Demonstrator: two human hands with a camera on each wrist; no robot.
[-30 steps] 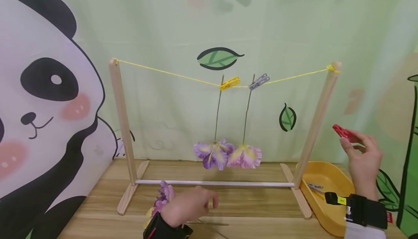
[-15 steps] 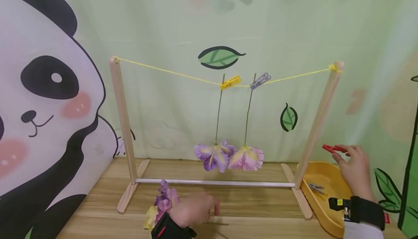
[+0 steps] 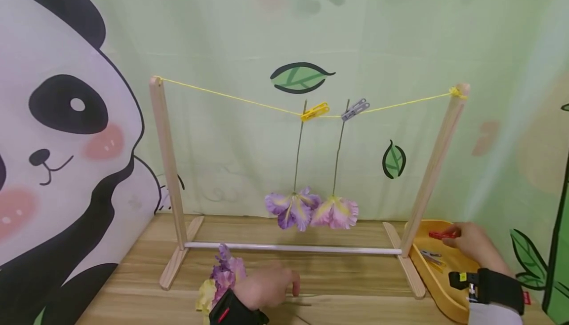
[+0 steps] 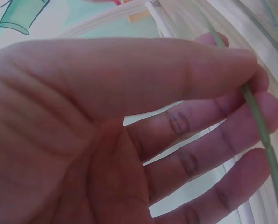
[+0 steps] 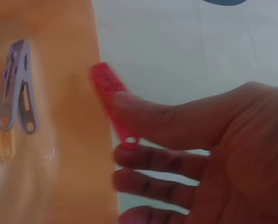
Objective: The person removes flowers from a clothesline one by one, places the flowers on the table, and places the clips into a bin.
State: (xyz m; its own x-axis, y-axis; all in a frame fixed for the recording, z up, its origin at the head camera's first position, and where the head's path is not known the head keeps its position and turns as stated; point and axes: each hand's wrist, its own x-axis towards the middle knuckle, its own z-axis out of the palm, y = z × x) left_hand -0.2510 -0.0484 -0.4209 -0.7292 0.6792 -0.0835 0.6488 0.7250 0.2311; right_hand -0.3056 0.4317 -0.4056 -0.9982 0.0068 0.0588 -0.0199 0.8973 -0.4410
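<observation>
My right hand (image 3: 477,246) pinches a red clothespin (image 3: 441,235) over the back of the yellow tray (image 3: 444,285). In the right wrist view, the red clothespin (image 5: 108,93) sits between thumb and fingers, beside a grey clothespin (image 5: 17,88) lying in the tray. My left hand (image 3: 266,285) is low at the table's front. Its thumb and fingers pinch a thin green flower stem (image 4: 256,112) in the left wrist view. Purple and pink artificial flowers (image 3: 226,275) and a yellow flower (image 3: 206,296) lie just left of that hand, which partly hides them.
A wooden stand with a left post (image 3: 166,162) and right post (image 3: 435,167) carries a yellow string (image 3: 231,99). A yellow clothespin (image 3: 314,111) and a grey clothespin (image 3: 355,110) hold a purple flower (image 3: 293,209) and a pink flower (image 3: 336,212) upside down. A white rod (image 3: 289,249) joins the feet.
My right hand has come down and left with the red clothespin, from beside the right post to over the tray. The left hand has shifted slightly right.
</observation>
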